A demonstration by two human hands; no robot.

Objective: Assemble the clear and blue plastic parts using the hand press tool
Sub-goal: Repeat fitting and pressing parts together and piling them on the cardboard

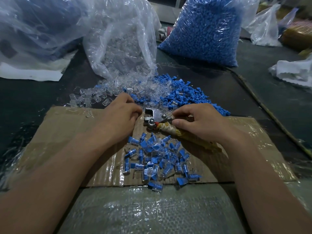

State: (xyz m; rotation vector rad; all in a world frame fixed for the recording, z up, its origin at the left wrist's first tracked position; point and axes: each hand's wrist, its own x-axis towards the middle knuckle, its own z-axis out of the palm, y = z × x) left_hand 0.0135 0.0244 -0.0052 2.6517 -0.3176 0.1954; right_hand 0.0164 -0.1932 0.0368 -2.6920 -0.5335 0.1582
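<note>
1. Hand press tool (154,116) — its metal head lies on the cardboard sheet (67,125) between the two hands, and its cloth-wrapped handle runs back to the right.
2. Right hand (197,121): fingers and thumb are curled round the wrapped handle, just behind the head.
3. Left hand (120,114): the fingers are bent in against the mouth of the head. The fingertips are hidden, so it cannot be told whether they pinch a part.
4. Stock: loose clear parts (94,97) and loose blue parts (185,97) are heaped just beyond the tool. Joined pieces (158,157) are piled nearer the person.
5. Step, as judged: a pair is being seated in the head, not yet pressed. The next move calls for the part set square and the left fingers drawn clear — then a firm squeeze of the handle.
</note>
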